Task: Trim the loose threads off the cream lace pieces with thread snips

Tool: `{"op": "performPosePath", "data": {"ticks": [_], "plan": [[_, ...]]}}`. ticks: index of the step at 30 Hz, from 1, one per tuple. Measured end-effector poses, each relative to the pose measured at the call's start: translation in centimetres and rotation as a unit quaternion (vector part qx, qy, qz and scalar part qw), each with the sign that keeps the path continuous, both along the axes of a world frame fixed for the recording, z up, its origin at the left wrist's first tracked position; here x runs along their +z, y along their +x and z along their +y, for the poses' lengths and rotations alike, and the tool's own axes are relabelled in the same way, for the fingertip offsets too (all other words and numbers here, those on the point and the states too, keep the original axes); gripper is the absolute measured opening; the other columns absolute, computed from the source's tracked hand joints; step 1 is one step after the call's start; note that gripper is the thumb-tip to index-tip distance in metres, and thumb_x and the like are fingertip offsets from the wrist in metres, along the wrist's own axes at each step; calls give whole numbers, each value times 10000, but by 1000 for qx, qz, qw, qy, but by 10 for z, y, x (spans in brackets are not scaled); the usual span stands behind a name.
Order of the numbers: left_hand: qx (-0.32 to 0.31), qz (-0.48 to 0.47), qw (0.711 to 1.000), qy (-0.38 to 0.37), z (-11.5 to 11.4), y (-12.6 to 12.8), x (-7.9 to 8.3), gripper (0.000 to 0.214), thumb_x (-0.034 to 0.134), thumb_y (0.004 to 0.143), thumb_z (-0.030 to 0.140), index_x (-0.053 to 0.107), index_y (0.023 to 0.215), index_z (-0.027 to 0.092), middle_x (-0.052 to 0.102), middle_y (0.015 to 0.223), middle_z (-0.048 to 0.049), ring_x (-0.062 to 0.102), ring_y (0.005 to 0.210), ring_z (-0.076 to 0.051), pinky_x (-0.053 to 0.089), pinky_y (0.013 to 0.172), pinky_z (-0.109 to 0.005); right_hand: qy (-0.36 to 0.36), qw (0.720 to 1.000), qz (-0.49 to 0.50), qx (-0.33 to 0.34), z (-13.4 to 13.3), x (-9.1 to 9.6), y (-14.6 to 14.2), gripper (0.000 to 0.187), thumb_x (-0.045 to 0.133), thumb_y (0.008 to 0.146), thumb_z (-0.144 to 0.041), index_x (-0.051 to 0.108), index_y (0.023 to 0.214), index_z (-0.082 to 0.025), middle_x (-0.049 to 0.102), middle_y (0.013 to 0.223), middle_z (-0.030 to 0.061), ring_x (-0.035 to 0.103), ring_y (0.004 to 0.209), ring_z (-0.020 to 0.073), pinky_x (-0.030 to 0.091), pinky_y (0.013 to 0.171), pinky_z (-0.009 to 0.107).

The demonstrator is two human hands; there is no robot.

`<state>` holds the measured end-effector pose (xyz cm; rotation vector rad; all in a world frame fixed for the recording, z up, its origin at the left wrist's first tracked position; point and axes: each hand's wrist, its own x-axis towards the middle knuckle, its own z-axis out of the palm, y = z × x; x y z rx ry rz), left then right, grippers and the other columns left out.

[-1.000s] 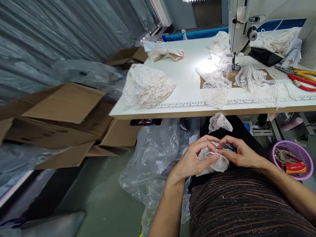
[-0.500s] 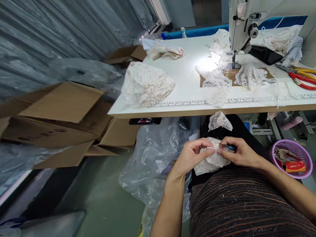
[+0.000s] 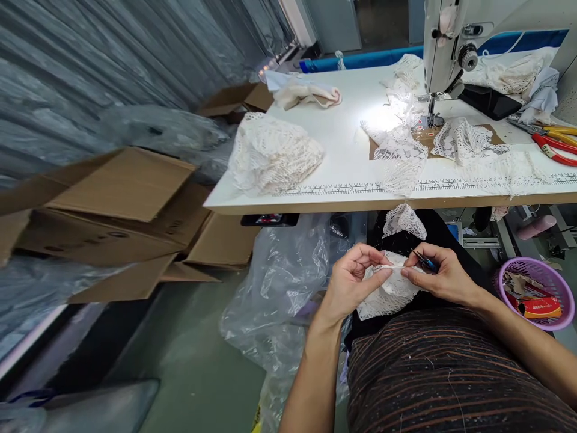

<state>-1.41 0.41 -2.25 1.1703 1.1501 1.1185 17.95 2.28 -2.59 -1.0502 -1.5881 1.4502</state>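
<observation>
White lace fabric [image 3: 388, 294] lies over my lap, below the table edge. Its upper edge is pinched between the thumb and fingers of my left hand [image 3: 358, 276]. My right hand [image 3: 439, 273] pinches the same edge a short way to the right, closed. A small dark-bladed tool with a blue handle, which looks like thread snips [image 3: 426, 261], is tucked in the right hand's fingers. Another lace piece [image 3: 403, 221] rests on my dark-clad leg just under the table.
Above stands a white table [image 3: 347, 156] with a sewing machine [image 3: 444, 48], lace under its needle, a lace heap [image 3: 274, 153], a black phone [image 3: 489, 101] and red-handled pliers [image 3: 554, 147]. Cardboard boxes [image 3: 121, 186] and clear plastic [image 3: 288, 270] lie left; a purple basket [image 3: 536, 264] stands right.
My hands have drawn slightly apart along the lace edge, and the snips' tip now points up and left. The whole view has shifted slightly.
</observation>
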Motion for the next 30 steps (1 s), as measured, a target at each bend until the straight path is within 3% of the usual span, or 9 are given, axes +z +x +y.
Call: {"op": "performPosePath", "data": {"ticks": [6, 13, 16, 19, 21, 26, 30], "plan": [[-8, 39, 999, 18, -3, -2, -1, 387, 821, 711, 305, 610, 1010, 180, 751, 818, -39, 699, 798, -178, 531, 779, -288, 18, 1000, 25, -1, -3, -1, 0, 232, 700, 801, -398, 619, 843, -185, 605, 755, 0, 487, 627, 107, 430, 571, 233], [-118, 141, 983, -27, -13, -16, -14, 360, 695, 826, 328, 637, 1149, 179, 756, 916, -70, 700, 823, -191, 535, 752, -285, 19, 1000, 4, 2, -5, -19, 4, 253, 649, 850, -430, 642, 894, -182, 630, 769, 15, 549, 676, 135, 470, 608, 256], [-67, 178, 981, -23, -10, -25, -24, 391, 674, 841, 366, 634, 1184, 183, 746, 961, -85, 695, 849, -207, 546, 740, -301, 53, 996, -64, -31, -3, -30, 4, 214, 637, 846, -403, 634, 858, -189, 601, 753, 8, 523, 651, 134, 456, 596, 259], [-10, 258, 964, 62, 0, -25, -32, 309, 710, 803, 341, 706, 1083, 212, 708, 1124, -97, 662, 1025, -241, 531, 880, -359, 105, 985, -115, -67, 1, -29, 4, 187, 615, 846, -373, 607, 781, -197, 577, 773, 16, 508, 639, 133, 435, 575, 255], [-5, 250, 963, 97, 10, -17, -34, 240, 684, 827, 335, 729, 1033, 221, 698, 1142, -93, 656, 1050, -239, 517, 928, -380, 123, 982, -116, -81, 4, -23, 6, 207, 571, 868, -358, 579, 736, -199, 555, 735, 9, 496, 622, 131, 421, 566, 251], [40, 140, 985, 87, 39, 21, -36, 355, 727, 780, 333, 691, 1103, 192, 700, 1101, -96, 673, 886, -191, 548, 804, -324, 129, 981, -98, -107, 13, -4, 10, 227, 516, 898, -366, 566, 758, -195, 539, 665, -11, 442, 559, 117, 366, 509, 241], [73, 163, 973, 145, 43, 43, -29, 136, 695, 809, 313, 682, 779, 181, 675, 824, -44, 629, 751, -165, 509, 694, -279, 167, 972, -107, -123, 24, 2, 7, 187, 560, 867, -370, 601, 826, -191, 611, 742, 19, 447, 556, 116, 382, 521, 249]]}}
